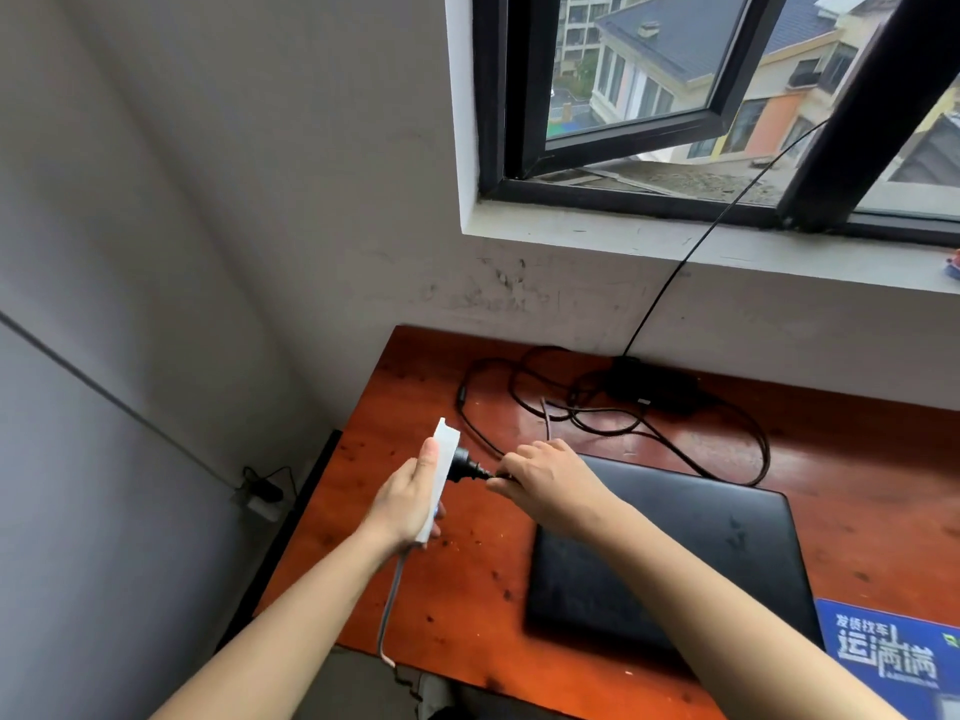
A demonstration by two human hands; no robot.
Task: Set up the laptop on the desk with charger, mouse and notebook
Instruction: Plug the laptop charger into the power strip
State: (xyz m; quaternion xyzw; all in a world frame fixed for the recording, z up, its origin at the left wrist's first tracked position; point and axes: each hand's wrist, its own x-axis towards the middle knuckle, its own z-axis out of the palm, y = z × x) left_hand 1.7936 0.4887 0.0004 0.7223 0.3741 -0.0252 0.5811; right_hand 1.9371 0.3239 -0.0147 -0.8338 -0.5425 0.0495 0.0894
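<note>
- Possibly the black plug [460, 466] goes in crooked if the white power strip [439, 478] twists in its one-handed hold.
- Left hand [410, 504] is wrapped around the strip, above the desk's [415, 366] left edge.
- Right hand [545, 483] pinches the charger cord just behind the plug.
- Closed laptop [670, 558] lies near the front edge; charger brick [652, 389] sits by the back edge.

We only get one view: a wide-angle head cam looking forward and down, tilted, close over the desk [857, 459] corner, with the wall and open window [649, 111] up top. No second view to share anything.
</note>
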